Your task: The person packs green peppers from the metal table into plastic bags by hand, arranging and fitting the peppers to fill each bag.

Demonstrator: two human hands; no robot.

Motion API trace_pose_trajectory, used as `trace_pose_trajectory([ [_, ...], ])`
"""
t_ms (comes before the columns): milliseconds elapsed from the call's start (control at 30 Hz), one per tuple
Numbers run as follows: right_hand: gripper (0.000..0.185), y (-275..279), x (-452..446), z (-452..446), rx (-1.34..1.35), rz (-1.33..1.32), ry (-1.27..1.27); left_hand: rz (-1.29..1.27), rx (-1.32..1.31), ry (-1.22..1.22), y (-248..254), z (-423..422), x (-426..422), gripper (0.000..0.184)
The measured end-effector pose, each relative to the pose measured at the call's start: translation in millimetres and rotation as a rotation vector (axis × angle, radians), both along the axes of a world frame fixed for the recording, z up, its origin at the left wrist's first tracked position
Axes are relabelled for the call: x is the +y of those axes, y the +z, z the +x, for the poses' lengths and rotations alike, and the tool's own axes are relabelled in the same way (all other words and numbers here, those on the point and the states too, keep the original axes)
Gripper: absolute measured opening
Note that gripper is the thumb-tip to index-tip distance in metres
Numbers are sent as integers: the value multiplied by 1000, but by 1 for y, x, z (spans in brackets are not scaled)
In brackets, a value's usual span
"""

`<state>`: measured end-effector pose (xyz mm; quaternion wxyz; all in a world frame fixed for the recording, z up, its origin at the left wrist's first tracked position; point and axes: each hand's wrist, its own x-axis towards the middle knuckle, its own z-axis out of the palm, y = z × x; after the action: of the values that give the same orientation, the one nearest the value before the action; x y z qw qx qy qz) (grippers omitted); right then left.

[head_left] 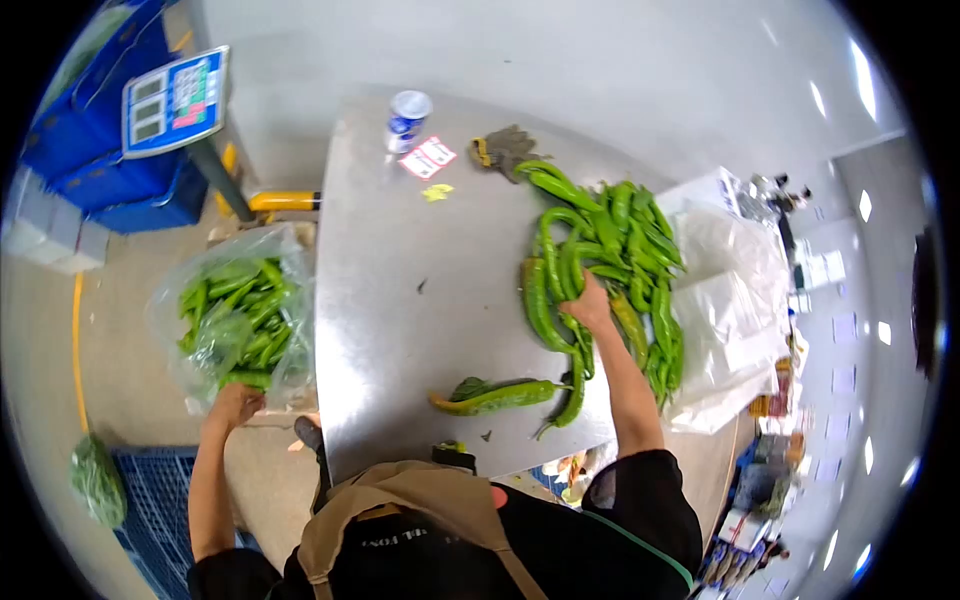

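Long green peppers (625, 235) lie in a heap on the right part of the metal table (400, 300). My right hand (588, 303) reaches into the heap's near left side, its fingers closed around a green pepper. To the left of the table, my left hand (238, 402) is at the near edge of a clear plastic bag (200, 360) full of green peppers, its fingers closed on a green pepper (247, 379). A single pepper with a yellowish tip (495, 398) lies near the table's front edge.
A can (408, 120), red-and-white labels (428, 157) and a grey glove (507, 150) lie at the table's back. White plastic bags (735, 300) stand at the right. A scale display (176, 102) and blue crates (125, 180) are at the back left.
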<state>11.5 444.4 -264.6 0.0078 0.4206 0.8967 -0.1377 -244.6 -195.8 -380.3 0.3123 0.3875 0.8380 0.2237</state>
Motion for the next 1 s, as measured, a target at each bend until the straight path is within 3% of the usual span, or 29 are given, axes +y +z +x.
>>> trace_pose_trajectory([
  [167, 75, -8, 35, 11, 369, -420, 18, 34, 16, 217, 36, 22, 1, 12],
  [233, 74, 39, 20, -3, 445, -552, -25, 76, 43, 261, 30, 22, -10, 12],
  [333, 68, 101, -2, -24, 439, -346, -23, 3, 94, 141, 37, 17, -11, 14],
  [400, 63, 133, -34, -42, 572, -570, 33, -12, 49, 120, 33, 18, -17, 14],
  [433, 62, 146, -57, -61, 610, -679, 103, 114, 88, 130, 17, 21, -26, 12],
  [500, 67, 169, -109, -98, 519, -767, 336, 20, 118, 68, 15, 22, -29, 13],
  [567, 70, 177, -161, -138, 257, -560, 678, -139, 111, 147, 42, 32, -19, 18],
  [600, 71, 177, -189, -153, 143, -419, 825, -186, 37, 150, 27, 32, -24, 21],
  [633, 75, 164, -218, -170, 125, -298, 977, -244, 8, 219, 40, 36, -21, 21],
  [733, 63, 90, -287, -229, 1, 89, 1397, -319, -79, 327, 73, 41, -11, 20],
  [767, 55, 75, -321, -245, 48, 140, 1502, -298, -98, 325, 69, 41, -14, 20],
  [833, 38, 8, -392, -280, -133, 290, 1591, -276, -97, 343, 73, 43, -14, 22],
  [867, 21, -59, -431, -297, -294, 350, 1577, -276, -77, 362, 85, 46, -11, 24],
  [900, 24, -25, -471, -298, -510, 447, 1646, -275, -59, 379, 91, 47, -11, 25],
  [967, 33, -122, -515, -298, -108, 324, 1538, -267, -119, 390, 91, 44, -17, 25],
  [1000, 38, -130, -527, -294, -236, 279, 1579, -242, -98, 416, 96, 47, -19, 24],
])
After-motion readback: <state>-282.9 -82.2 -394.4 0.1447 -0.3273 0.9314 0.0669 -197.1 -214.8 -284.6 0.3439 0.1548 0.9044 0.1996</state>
